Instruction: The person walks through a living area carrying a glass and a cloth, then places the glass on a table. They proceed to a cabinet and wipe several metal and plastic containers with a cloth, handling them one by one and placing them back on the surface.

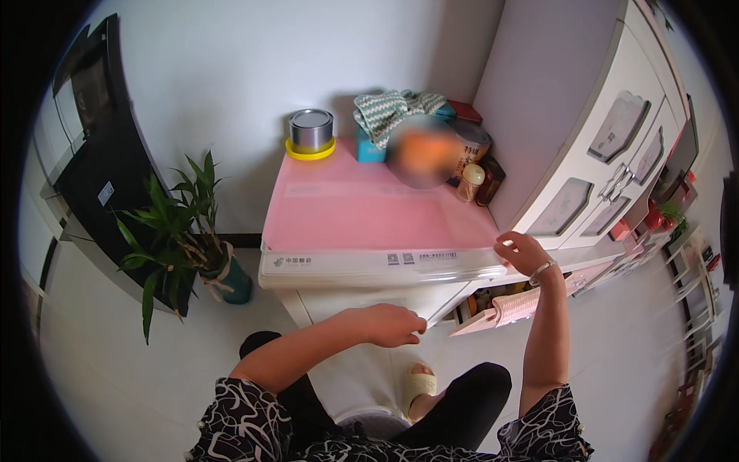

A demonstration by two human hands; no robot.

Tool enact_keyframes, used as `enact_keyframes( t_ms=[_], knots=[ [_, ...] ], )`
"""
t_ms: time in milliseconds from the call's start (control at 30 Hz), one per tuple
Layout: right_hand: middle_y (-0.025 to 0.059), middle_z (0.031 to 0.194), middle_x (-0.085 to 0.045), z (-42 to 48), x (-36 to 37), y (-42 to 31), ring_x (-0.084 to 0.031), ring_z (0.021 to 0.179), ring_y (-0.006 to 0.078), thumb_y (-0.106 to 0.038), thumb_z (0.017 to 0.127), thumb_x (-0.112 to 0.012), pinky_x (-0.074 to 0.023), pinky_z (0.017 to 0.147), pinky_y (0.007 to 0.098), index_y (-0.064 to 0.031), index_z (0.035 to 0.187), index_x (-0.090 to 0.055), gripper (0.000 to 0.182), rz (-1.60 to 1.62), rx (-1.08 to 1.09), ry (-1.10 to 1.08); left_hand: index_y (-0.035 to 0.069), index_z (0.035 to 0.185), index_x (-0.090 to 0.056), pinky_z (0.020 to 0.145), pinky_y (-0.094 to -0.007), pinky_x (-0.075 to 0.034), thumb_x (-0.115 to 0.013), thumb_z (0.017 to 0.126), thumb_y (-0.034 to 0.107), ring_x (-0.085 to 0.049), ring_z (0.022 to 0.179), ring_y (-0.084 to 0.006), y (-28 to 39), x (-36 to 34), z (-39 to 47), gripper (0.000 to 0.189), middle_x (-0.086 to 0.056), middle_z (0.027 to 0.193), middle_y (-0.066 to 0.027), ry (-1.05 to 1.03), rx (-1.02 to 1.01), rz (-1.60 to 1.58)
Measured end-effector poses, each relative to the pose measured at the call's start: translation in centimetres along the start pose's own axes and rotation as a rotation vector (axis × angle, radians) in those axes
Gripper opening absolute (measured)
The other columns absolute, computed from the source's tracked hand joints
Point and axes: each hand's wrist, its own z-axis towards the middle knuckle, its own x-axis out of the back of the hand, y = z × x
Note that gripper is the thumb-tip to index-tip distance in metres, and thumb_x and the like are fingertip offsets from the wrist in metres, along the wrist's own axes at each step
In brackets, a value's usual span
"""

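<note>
My left hand [394,325] hangs in front of a white cabinet [346,297], its fingers loosely bent and apart, with nothing visible in it. A bracelet circles the wrist of my right hand [522,253]. That hand is at the front right corner of the cabinet top, thumb and forefinger curled; whether it pinches the edge there is unclear. A pink mat [358,219] covers the top under what looks like a clear sheet. Along the front edge runs a white strip [340,263] bearing writing and printed codes.
Toward the back stand a metal tin [312,131] on a yellow ring [310,155], a striped cloth [384,112], a blurred round object [424,153] and a lidded jar [471,182]. An open drawer [473,323] juts out lower right, with a pink knitted cloth [515,306]. A potted plant [234,283] stands left.
</note>
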Motion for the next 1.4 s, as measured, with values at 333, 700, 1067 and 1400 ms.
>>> enact_keyframes(
  t_ms=[333,700,1067,1400],
  knots=[
    [0.0085,0.077,-0.062,10.4,-2.0,-15.3,-0.059,0.058,0.0133,-0.041,0.086,-0.047,-0.0483,0.05,0.0241,-0.004,0.094,-0.05,0.037,0.743,0.122,-0.111,0.007,0.103,-0.052,0.076,-0.0381,-0.042,-0.05,0.085,0.022,-0.054,0.089,-0.0304,-0.9,6.2,-3.6,0.024,-0.056,0.097,-0.0126,0.304,-0.145,-0.067],
    [-0.001,0.062,-0.054,19.4,-9.6,-19.4,-0.047,0.048,0.0082,-0.031,0.082,-0.054,-0.037,0.041,0.0228,-0.0136,0.078,-0.049,0.018,1.343,-0.035,0.049,0.004,0.099,-0.053,0.072,-0.0369,-0.044,-0.054,0.082,0.015,-0.055,0.086,-0.0297,-3.6,7.4,-5.0,0.021,-0.057,0.093,-0.0124,0.473,-0.203,-0.155],
    [0.0102,0.098,-0.059,8.3,0.6,-14.3,-0.056,0.09,0.0212,-0.024,0.083,-0.047,-0.044,0.082,0.0344,-0.0014,0.101,-0.056,0.03,1.6,0.612,0.15,0.003,0.1,-0.053,0.074,-0.0366,-0.043,-0.054,0.083,0.019,-0.055,0.088,-0.0304,-3.8,8.4,-5.7,0.023,-0.057,0.094,-0.0133,0.509,-0.155,-0.129],
    [0.0163,0.091,-0.061,5.8,-1.6,-7.1,-0.061,0.08,0.0267,-0.029,0.085,-0.042,-0.0497,0.075,0.0378,0.0022,0.098,-0.056,0.036,1.694,0.562,0.181,0.003,0.116,-0.043,0.086,-0.0327,-0.04,-0.063,0.078,0.021,-0.048,0.103,-0.0208,-11.2,19.6,-3.4,0.048,-0.05,0.111,-0.0103,1.009,0.116,-0.355]
  ],
)
